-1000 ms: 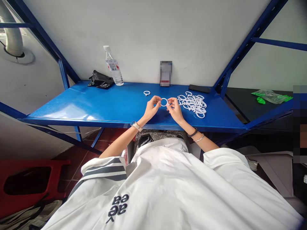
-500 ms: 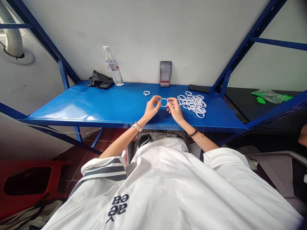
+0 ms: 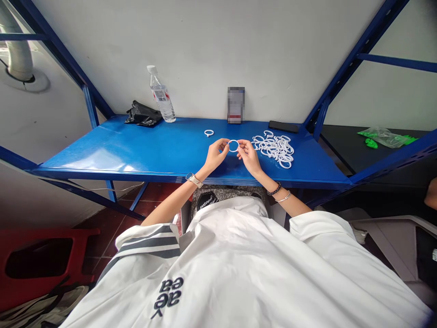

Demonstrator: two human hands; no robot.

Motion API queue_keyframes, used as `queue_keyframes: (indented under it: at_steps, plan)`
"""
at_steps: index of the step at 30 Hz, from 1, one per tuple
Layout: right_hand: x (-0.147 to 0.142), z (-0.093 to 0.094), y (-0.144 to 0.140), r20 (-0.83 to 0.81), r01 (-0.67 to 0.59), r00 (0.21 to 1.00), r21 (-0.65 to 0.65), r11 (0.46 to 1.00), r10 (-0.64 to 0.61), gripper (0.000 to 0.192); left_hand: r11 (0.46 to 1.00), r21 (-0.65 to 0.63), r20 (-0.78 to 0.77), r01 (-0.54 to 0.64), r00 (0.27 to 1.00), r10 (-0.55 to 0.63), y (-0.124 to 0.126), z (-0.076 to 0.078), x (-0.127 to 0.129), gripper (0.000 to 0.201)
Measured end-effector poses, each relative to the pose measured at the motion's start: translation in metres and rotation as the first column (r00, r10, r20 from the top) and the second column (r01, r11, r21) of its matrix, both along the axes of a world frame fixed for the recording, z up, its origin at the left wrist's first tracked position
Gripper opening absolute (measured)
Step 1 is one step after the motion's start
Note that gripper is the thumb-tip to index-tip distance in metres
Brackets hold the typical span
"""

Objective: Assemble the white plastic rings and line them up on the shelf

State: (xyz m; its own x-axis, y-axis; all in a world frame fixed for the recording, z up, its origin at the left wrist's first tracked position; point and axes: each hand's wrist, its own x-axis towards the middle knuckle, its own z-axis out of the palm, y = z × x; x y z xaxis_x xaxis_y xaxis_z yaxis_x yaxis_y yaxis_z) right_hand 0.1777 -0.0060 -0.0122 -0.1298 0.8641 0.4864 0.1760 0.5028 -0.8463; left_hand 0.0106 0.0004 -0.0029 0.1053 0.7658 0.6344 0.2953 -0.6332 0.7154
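Head camera: a blue metal table (image 3: 164, 152) runs beneath both hands and out to either side of them.
Black bag: a crumpled, glossy black plastic bag (image 3: 143, 115) lies well to the left of the left hand (image 3: 216, 154) and beyond it, near the wall.
Bottle: a clear plastic bottle with a white cap and red-marked label (image 3: 163, 98) is upright just beside that bag, also left of and beyond the left hand.
Watch: a watch with a pale band (image 3: 195, 180) circles the wrist of the left hand.
Lone ring: a single white plastic ring with a small stub (image 3: 209, 133) rests on the table, near the left hand and beyond it.
Left hand: thumb and fingertips pinch the left side of a slim white plastic ring (image 3: 233, 151).
Held ring: between the two hands, its round opening facing the camera.
Panel: an upright grey rectangular panel, pixelated (image 3: 236, 105), stands beyond the gap between the hands.
Right hand: thumb and fingertips of the right hand (image 3: 248, 156) pinch the ring's right side.
Ring pile: a loose heap of white plastic rings (image 3: 275, 148) lies just right of the right hand.
Phone: a flat black phone-like slab (image 3: 283, 126) lies beyond that heap, right of the right hand.
Green pieces: bright green pieces (image 3: 371, 143) lie far right of the right hand, beside a clear plastic bag (image 3: 385, 136).
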Motion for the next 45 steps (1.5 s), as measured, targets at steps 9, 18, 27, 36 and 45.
queue_keyframes:
  at_steps: [9, 18, 27, 36, 45]
  plan:
    - [0.0011, -0.0002, 0.0006, -0.002, 0.014, 1.000, -0.001, 1.000, -0.014, 0.036, 1.000, 0.008, -0.002, -0.021, 1.000, 0.021, 0.0012, -0.0010, -0.0007, 0.031]
    - [0.0009, 0.0044, -0.0025, 0.048, 0.017, 0.999, 0.079, 0.997, -0.021, 0.030, 1.000, 0.028, -0.008, -0.009, 1.000, 0.010, 0.0013, -0.0010, -0.0007, 0.032]
    - [0.0021, 0.0029, -0.0008, 0.069, 0.052, 0.996, 0.143, 0.988, -0.063, 0.017, 1.000, 0.000, 0.006, 0.031, 1.000, -0.031, 0.0004, -0.0004, -0.0011, 0.024]
    - [0.0024, 0.0064, -0.0042, 0.104, 0.088, 0.989, 0.165, 0.982, -0.106, 0.013, 0.990, -0.079, 0.061, 0.116, 0.992, -0.111, -0.0036, 0.0011, -0.0011, 0.018]
    - [0.0029, 0.0055, -0.0032, 0.125, 0.114, 0.983, 0.165, 0.980, -0.136, 0.010, 0.978, -0.097, 0.095, 0.186, 0.980, -0.176, -0.0046, 0.0018, 0.0003, 0.026]
